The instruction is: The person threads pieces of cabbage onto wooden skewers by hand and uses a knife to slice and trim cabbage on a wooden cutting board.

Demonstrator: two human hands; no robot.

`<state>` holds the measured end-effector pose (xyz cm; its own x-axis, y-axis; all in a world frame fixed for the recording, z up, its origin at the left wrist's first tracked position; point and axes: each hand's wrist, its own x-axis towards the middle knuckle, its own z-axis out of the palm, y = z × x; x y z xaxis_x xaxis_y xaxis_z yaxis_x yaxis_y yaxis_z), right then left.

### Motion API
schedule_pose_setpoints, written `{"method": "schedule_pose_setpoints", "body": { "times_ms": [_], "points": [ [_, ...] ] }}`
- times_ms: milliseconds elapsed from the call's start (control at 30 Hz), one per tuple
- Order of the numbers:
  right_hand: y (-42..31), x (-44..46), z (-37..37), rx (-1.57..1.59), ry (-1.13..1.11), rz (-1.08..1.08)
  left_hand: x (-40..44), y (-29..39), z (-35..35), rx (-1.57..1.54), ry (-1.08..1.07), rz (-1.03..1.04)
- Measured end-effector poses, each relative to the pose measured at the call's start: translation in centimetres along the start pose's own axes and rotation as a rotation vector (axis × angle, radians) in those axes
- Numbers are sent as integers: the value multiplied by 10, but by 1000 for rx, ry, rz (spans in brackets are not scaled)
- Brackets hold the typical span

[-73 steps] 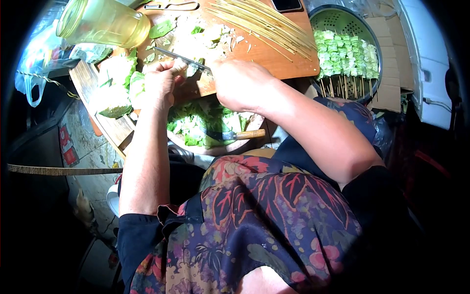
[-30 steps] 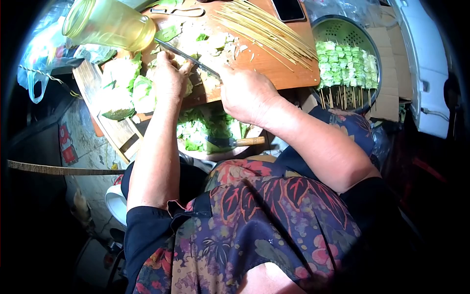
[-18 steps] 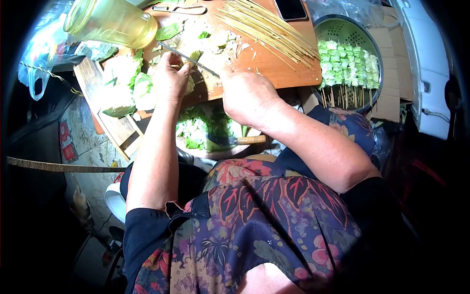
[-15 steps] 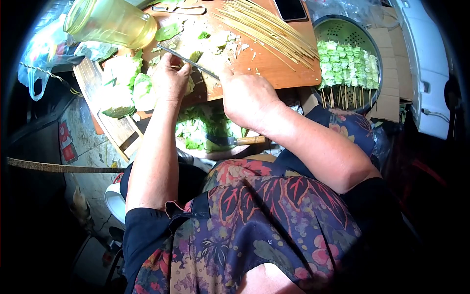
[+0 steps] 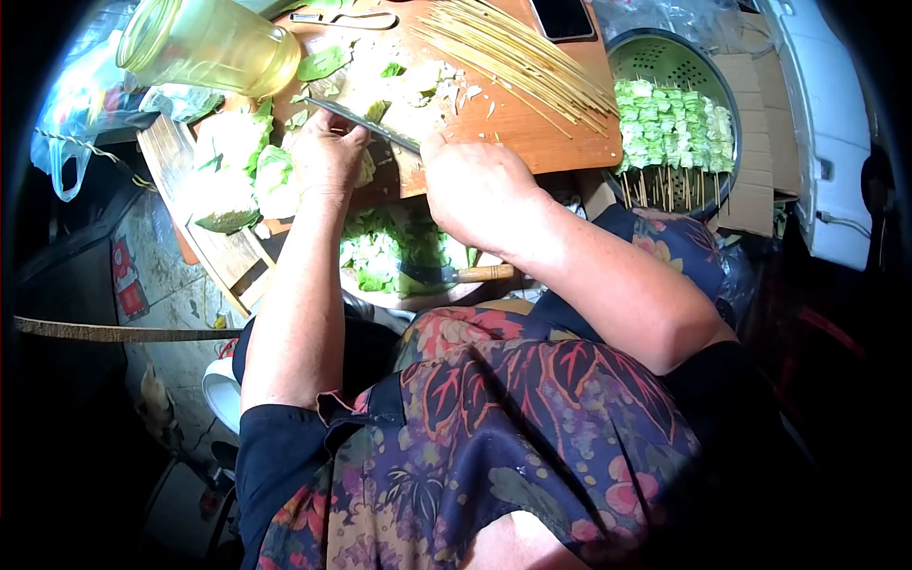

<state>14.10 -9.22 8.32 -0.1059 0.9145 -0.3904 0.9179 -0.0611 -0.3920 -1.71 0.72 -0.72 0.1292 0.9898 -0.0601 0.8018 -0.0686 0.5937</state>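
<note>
My right hand (image 5: 480, 185) is closed around a knife, its grip hidden inside the fist. The knife's dark blade (image 5: 366, 123) points left across the orange cutting board (image 5: 541, 142). My left hand (image 5: 328, 152) is closed, its curled fingers right by the blade. Beneath it, a pale green cabbage leaf (image 5: 367, 171) peeks out at its right side; the rest is hidden. Cut cabbage scraps (image 5: 423, 84) lie beyond the blade. Larger cabbage leaves (image 5: 228, 176) are piled to the left of my left hand.
Several bamboo skewers (image 5: 522, 62) and a phone (image 5: 562, 17) lie on the board near a peeler (image 5: 344, 19) and a yellowish jar (image 5: 214, 47). At right, a colander (image 5: 708, 71) holds skewered cabbage (image 5: 674, 128). Below the board, a wooden-handled knife (image 5: 484, 273) rests over a basin of chopped leaves (image 5: 380, 261).
The knife blade has tilted slightly and shows more of its flat side. My right hand has shifted a little left; the left hand stays in nearly the same place.
</note>
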Motion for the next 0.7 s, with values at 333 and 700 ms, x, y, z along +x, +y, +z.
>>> {"method": "schedule_pose_setpoints", "body": {
  "times_ms": [333, 700],
  "points": [
    [4, 20, 11, 66, -62, 78, 4, -8, 4, 98, -58, -2],
    [12, 22, 5, 178, -32, 159, 20, 2, 6, 118, 39, -16]
  ]
}}
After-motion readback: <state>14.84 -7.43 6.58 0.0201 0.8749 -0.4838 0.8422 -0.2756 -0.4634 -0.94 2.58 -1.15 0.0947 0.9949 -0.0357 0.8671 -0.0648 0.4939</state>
